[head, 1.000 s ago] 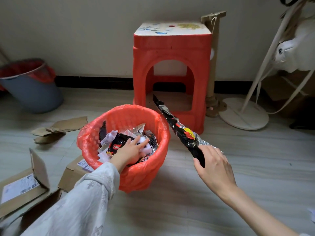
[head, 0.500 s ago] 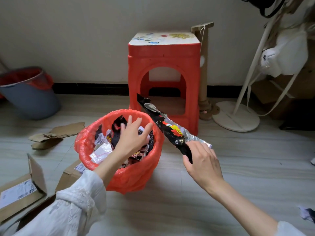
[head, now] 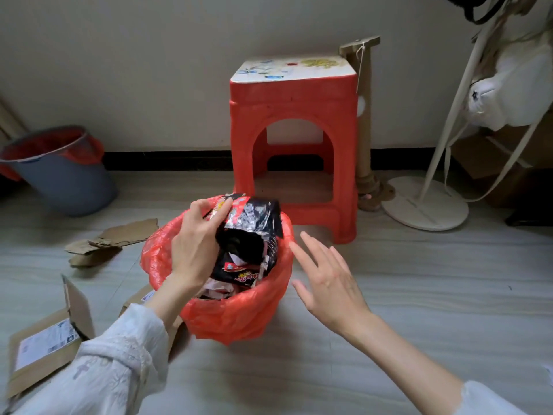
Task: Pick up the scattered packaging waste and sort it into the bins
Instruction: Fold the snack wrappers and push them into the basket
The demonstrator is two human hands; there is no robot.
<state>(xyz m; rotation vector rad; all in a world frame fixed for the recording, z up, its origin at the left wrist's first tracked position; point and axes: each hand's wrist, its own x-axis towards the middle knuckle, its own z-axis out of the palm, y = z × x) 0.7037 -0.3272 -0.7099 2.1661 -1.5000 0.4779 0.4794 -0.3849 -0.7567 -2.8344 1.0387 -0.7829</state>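
Left hand [head: 196, 244] presses one wrapper [head: 251, 226] into one bin [head: 239, 313].

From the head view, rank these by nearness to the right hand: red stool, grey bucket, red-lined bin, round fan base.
From the right hand:
1. Red-lined bin, just to its left, almost touching.
2. Red stool, behind the bin by the wall.
3. Round fan base, far right; close to the stool's rank.
4. Grey bucket, far left corner.

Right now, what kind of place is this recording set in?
Most likely a room in a home, at floor level: pale plank floor against a plain wall, a red plastic stool, a floor fan base, and flattened delivery boxes beside the red-lined bin.
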